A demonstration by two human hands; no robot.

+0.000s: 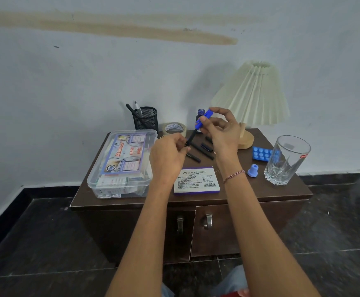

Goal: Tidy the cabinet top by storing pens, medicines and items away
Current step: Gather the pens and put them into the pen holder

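My left hand (168, 156) grips the lower end of a black pen (191, 137) held above the brown cabinet top (282, 189). My right hand (222, 129) pinches the pen's blue cap (202, 119) at its upper end. Several loose black pens (202, 150) lie on the top beneath my hands. A black mesh pen holder (146, 118) with two pens stands at the back. A clear first aid box (121, 163) full of medicines sits at the left. A blue blister pack of tablets (260, 153) lies at the right.
A white stamp pad box (196, 180) lies near the front edge. A roll of tape (173, 128) and a small ink bottle (200, 113) stand at the back. A pleated lamp (252, 97), a drinking glass (286, 160) and a small blue stopper (252, 169) occupy the right side. Two cabinet doors (217, 230) are below.
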